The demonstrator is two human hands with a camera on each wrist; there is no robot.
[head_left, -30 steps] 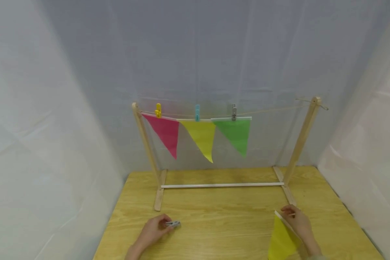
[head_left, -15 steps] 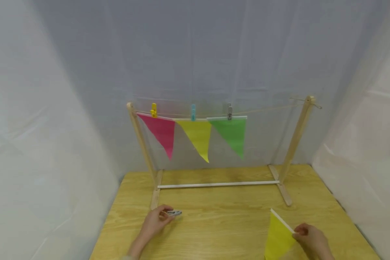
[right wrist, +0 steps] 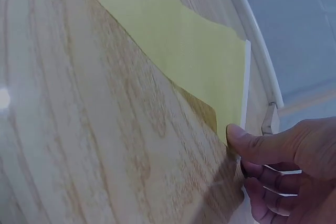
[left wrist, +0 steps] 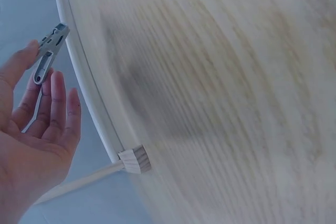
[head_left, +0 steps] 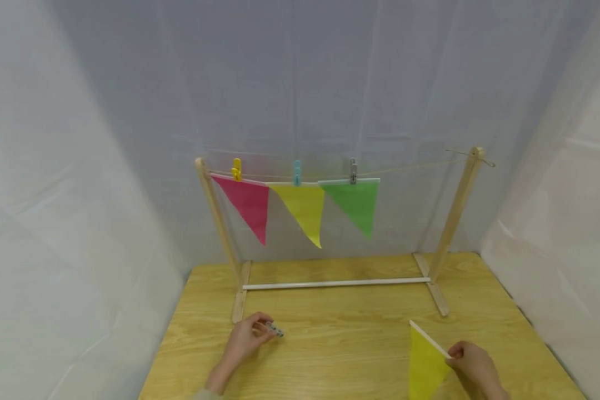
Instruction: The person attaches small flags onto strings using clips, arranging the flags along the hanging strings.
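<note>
In the head view, the left hand [head_left: 242, 344] pinches a small grey clothespin [head_left: 275, 331] between thumb and fingertips, just above the wooden table [head_left: 340, 344], whose surface has a light yellow grain. Far to the right of this grip, the right hand [head_left: 472, 369] holds a yellow triangular flag [head_left: 424, 366] by its white top edge; the flag hangs down from the fingers, thin and flat. Behind both hands stands a wooden rack [head_left: 455, 214] with a string, on which a pink flag [head_left: 247, 203], a yellow one [head_left: 305, 208] and a green one [head_left: 356, 203] are pegged. In the left wrist view, the clothespin [left wrist: 48, 52] is a grey, slim plastic piece at the fingertips [left wrist: 31, 59]; the other fingers are nearly straight. In the right wrist view, the thumb [right wrist: 257, 142] presses on the corner of the yellow flag [right wrist: 178, 51], which is smooth and matte beside its white strip.
</note>
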